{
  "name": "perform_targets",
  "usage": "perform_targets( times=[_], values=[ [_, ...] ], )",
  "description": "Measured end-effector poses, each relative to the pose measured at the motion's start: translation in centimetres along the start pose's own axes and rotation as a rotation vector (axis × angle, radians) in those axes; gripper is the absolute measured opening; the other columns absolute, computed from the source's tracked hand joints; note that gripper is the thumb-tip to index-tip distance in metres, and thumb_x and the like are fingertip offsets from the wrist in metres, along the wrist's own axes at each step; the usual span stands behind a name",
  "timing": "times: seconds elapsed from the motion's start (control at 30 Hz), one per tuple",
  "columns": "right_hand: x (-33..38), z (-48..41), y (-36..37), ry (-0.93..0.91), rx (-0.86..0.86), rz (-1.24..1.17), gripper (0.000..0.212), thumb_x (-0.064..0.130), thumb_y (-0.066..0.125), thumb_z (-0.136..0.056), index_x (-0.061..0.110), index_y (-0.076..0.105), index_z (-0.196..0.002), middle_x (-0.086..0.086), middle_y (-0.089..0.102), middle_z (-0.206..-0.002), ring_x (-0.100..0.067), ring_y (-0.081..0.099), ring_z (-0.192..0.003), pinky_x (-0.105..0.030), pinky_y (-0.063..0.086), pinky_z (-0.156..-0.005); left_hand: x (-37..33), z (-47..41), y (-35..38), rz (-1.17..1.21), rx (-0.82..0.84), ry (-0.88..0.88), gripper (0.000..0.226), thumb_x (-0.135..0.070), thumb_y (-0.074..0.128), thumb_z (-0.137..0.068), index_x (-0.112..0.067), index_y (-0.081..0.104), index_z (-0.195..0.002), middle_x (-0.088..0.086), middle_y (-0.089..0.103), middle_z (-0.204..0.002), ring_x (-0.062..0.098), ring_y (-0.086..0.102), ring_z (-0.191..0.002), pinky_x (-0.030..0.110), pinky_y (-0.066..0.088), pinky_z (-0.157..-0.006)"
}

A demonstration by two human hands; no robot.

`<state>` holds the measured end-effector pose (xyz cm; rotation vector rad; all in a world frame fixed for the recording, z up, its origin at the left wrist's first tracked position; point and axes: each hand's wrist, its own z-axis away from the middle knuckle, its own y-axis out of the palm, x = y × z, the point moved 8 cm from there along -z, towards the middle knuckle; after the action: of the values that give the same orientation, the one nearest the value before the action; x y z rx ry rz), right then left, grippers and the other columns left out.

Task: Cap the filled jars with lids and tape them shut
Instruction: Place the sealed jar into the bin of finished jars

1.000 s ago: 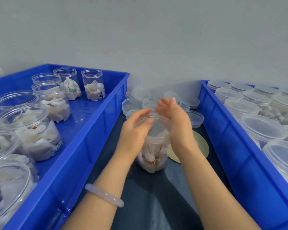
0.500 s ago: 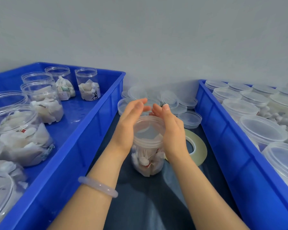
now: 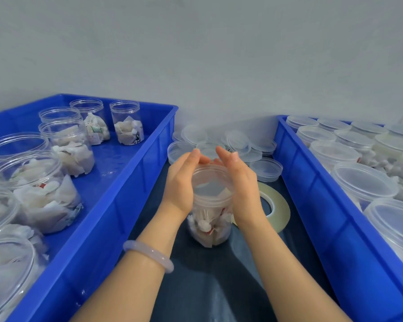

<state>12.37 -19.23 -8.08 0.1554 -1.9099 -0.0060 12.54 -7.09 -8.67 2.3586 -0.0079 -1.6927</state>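
Note:
A clear plastic jar [image 3: 209, 224] filled with white sachets stands on the dark surface between two crates. A clear lid [image 3: 211, 182] sits on its mouth. My left hand [image 3: 180, 184] presses its palm against the lid's left side, fingers straight and pointing away from me. My right hand [image 3: 244, 182] presses the lid's right side the same way. The fingertips nearly meet beyond the lid. A roll of clear tape [image 3: 277, 205] lies flat just right of the jar, partly hidden by my right wrist.
Several loose lids [image 3: 265, 169] lie behind the jar by the wall. The blue crate on the left [image 3: 126, 182] holds several filled, uncapped jars [image 3: 126, 122]. The blue crate on the right [image 3: 312, 194] holds several capped jars [image 3: 363, 180].
My right hand has come off the top of the lid to its right side, and my left hand has straightened along the left side. The jar stays in place.

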Motion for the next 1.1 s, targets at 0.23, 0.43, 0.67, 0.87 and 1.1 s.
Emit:
perform_targets(
  times=[0.23, 0.43, 0.67, 0.87, 1.1],
  values=[
    [0.5, 0.0, 0.2, -0.057, -0.053, 0.056, 0.028, 0.035, 0.05, -0.087, 0.025, 0.074, -0.074, -0.022, 0.066, -0.09, -0.022, 0.062, -0.076, -0.022, 0.045, -0.072, 0.3, 0.5, 0.4, 0.049, 0.089, 0.099, 0.038, -0.049, 0.049, -0.083, -0.019, 0.071, -0.086, 0.006, 0.072, -0.093, 0.023, 0.066, -0.096, 0.039, 0.051, -0.091],
    [-0.4, 0.1, -0.8, -0.008, -0.119, 0.037, 0.018, 0.021, 0.054, -0.093, 0.023, 0.071, -0.093, 0.001, 0.073, -0.093, -0.004, 0.066, -0.091, -0.018, 0.049, -0.08, -0.2, 0.9, 0.3, 0.017, -0.019, 0.168, 0.032, -0.029, 0.042, -0.088, -0.012, 0.069, -0.087, 0.003, 0.072, -0.089, 0.015, 0.067, -0.089, 0.026, 0.052, -0.08],
    [-0.2, 2.8, -1.1, -0.036, -0.354, 0.112, 0.042, 0.036, 0.052, -0.083, 0.011, 0.065, -0.114, 0.012, 0.066, -0.104, 0.005, 0.06, -0.098, -0.012, 0.046, -0.085, 2.0, 1.1, 0.5, 0.16, 0.046, -0.125, 0.037, -0.039, 0.05, -0.088, -0.013, 0.076, -0.087, 0.013, 0.072, -0.09, 0.025, 0.066, -0.087, 0.041, 0.05, -0.083],
    [6.5, 4.2, -2.2, -0.125, -0.431, 0.153, 0.033, 0.019, 0.047, -0.086, 0.007, 0.068, -0.108, 0.007, 0.067, -0.098, -0.004, 0.061, -0.096, -0.008, 0.044, -0.08, -3.8, 2.6, 2.3, 0.219, -0.086, 0.013, 0.05, -0.017, 0.044, -0.096, -0.023, 0.075, -0.058, -0.005, 0.069, -0.061, 0.007, 0.066, -0.062, 0.022, 0.05, -0.061],
    [22.3, 3.1, -9.1, -0.4, -0.565, 0.31, 0.039, 0.026, 0.042, -0.068, 0.019, 0.07, -0.094, 0.017, 0.063, -0.071, 0.007, 0.055, -0.068, -0.01, 0.04, -0.062, -15.5, 0.7, 13.7, 0.376, 0.189, 0.133, 0.025, -0.028, 0.048, -0.08, -0.013, 0.065, -0.07, 0.008, 0.064, -0.069, 0.024, 0.06, -0.074, 0.032, 0.047, -0.069]
  ],
)
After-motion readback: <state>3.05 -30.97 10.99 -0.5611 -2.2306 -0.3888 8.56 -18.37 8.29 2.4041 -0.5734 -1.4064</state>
